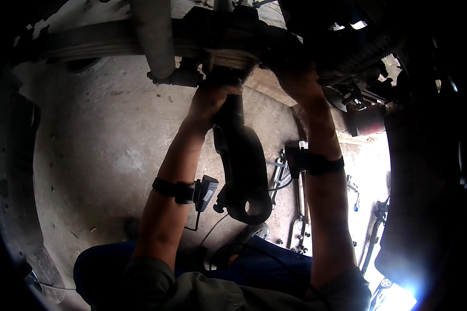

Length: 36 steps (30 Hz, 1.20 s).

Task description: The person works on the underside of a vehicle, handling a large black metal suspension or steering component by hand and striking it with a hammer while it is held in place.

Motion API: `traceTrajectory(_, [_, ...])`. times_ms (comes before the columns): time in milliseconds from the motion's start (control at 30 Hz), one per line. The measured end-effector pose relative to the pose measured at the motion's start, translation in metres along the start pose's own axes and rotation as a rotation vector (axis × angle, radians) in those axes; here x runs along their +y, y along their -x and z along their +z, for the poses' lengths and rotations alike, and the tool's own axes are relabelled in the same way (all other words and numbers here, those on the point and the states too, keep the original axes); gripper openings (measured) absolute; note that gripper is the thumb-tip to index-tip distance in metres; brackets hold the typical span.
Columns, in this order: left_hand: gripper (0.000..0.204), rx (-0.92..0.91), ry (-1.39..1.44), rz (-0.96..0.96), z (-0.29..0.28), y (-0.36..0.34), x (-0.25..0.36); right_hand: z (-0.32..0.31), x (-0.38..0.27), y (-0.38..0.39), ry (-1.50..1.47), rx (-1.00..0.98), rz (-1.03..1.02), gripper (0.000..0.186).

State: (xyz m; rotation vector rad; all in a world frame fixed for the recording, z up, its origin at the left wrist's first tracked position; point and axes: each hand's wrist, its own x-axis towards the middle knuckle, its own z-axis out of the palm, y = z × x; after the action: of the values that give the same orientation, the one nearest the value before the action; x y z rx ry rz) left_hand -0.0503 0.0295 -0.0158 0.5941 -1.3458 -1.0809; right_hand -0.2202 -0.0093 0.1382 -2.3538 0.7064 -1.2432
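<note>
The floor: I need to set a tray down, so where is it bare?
Mostly bare: the floor patch left of the left forearm, below the leaf spring in the picture. Crowded: right of the dark metal part, where tools lie beside the right forearm.

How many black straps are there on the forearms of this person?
2: one strap around the left forearm, the other strap around the right forearm. Both are visible, each partly.

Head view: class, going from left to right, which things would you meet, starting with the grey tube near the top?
Grey tube → left hand → dark link → right hand → reddish object.
</note>
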Motion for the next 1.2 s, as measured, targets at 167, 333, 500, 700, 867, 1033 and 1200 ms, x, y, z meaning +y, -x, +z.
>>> traceTrajectory(167, [0.013,0.009,-0.082,0.001,0.003,-0.003,0.009,-0.008,0.017,0.001,0.338,-0.041,-0.230,0.011])
traceTrajectory(333, [0.014,0.016,-0.092,0.033,0.003,-0.001,0.000,-0.006,0.014,0.005,0.030,-0.035,0.095,0.027])
traceTrajectory(500, [0.016,-0.029,-0.195,0.154,-0.004,-0.002,-0.001,-0.006,0.025,0.005,0.391,-0.074,-0.067,0.026])
traceTrajectory(700, [0.013,-0.020,-0.252,0.131,0.001,-0.002,-0.002,-0.010,0.010,0.000,0.280,-0.086,-0.145,0.025])
traceTrajectory(867, [0.015,0.012,-0.159,0.159,0.001,-0.001,-0.011,-0.005,0.004,-0.003,0.872,-0.115,-0.333,0.032])
traceTrajectory(1033, [0.017,-0.011,-0.167,0.041,-0.001,-0.005,-0.009,-0.005,0.008,0.005,0.282,-0.041,0.045,0.043])
traceTrajectory(1200, [0.015,0.048,0.005,-0.267,0.001,-0.004,0.000,-0.005,0.015,-0.001,0.895,-0.098,-0.397,0.041])
